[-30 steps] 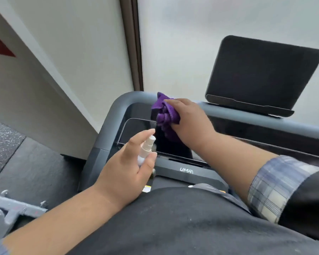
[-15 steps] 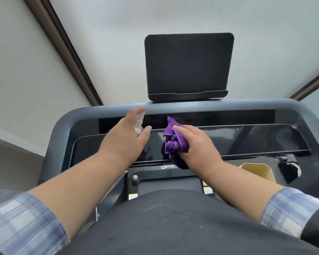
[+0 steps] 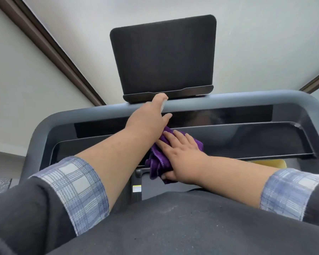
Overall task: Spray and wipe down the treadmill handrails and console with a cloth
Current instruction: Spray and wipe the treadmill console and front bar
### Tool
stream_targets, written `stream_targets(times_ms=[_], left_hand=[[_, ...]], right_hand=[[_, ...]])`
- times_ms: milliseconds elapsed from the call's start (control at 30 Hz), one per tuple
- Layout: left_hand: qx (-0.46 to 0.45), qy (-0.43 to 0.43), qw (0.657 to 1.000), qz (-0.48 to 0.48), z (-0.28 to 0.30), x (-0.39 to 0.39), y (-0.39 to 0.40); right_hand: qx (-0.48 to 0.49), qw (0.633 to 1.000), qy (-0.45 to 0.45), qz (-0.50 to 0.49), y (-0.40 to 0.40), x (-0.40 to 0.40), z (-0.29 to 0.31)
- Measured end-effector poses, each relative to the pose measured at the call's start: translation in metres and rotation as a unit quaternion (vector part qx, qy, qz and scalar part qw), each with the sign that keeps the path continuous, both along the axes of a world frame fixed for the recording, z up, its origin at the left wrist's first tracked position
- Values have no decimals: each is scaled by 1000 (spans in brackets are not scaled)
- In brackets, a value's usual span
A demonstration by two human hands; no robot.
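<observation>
Right hand (image 3: 184, 153) presses flat, fingers straight, on the crumpled purple cloth (image 3: 157, 165) against the glossy black console (image 3: 247, 140) at frame centre. Left hand (image 3: 149, 118) grips a small white spray bottle (image 3: 163, 105), mostly hidden, before the rounded grey handrail (image 3: 247, 100) under a matte black tablet holder (image 3: 163, 56).

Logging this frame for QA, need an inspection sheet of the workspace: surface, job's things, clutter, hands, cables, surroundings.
Surface: treadmill console, glossy black panel inside a grey frame; no droplets discernible.
Job's things: purple cloth bunched on the console panel; small white spray bottle, mostly hidden by fingers; black tablet holder standing upright above the frame's top bar.
Clutter: a yellow object peeking out below the panel on the right; kind unclear.
Hands: left hand grips the spray bottle, reaching toward the top bar; right hand presses flat on the cloth, fingers straight.
Cables: nothing seen.
Surroundings: pale wall with dark brown trim; speckled floor at far left.
</observation>
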State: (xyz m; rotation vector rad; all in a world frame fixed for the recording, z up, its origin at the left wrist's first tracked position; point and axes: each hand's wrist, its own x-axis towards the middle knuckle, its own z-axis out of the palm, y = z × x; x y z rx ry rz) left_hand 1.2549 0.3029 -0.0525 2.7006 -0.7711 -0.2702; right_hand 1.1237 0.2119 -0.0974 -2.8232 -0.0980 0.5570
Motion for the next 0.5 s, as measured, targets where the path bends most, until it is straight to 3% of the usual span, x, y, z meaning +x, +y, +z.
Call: stream_targets(times_ms=[233,500], left_hand=[[40,-14,999,25,-3,1,-12],[43,-19,980,194,0,5,60]], right_hand=[[33,999,5,36,-12,-1,-3],[47,998,9,50,-16,0,-2]])
